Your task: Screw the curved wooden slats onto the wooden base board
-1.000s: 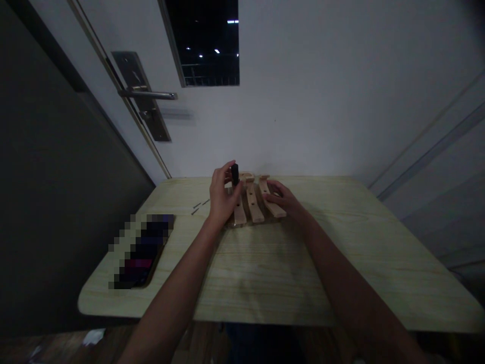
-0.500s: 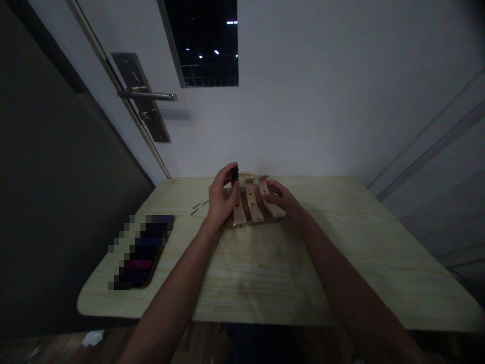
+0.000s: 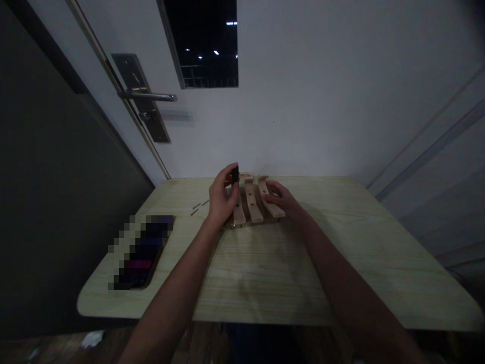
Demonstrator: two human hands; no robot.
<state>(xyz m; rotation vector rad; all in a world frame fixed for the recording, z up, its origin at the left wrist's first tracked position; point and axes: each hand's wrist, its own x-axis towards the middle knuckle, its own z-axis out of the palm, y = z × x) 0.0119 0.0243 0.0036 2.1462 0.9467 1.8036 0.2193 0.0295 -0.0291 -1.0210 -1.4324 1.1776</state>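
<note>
My left hand (image 3: 223,194) pinches a small black block-like piece (image 3: 235,174) upright between thumb and fingertips; its exact kind is too dark to make out. Below it, a curved wooden hook (image 3: 238,213) with a drilled hole is partly covered by that hand. Beside this lies a middle wooden hook (image 3: 251,199) with holes. The fingers of my right hand (image 3: 285,199) are closed around the edge of the rightmost wooden hook (image 3: 273,206). Another wooden piece (image 3: 246,175) shows partly behind them. Under the hooks is a shiny, transparent plastic wrapping (image 3: 246,225).
Several screws (image 3: 194,212) lie left of my left hand. A phone (image 3: 149,253), partly pixelated, rests near the left edge of the pale wooden table (image 3: 265,283). A white door with a metal handle (image 3: 151,96) stands behind the table.
The black piece has turned slightly in my left fingers and shows a flatter face. My right hand and the wooden hooks stay nearly where they were.
</note>
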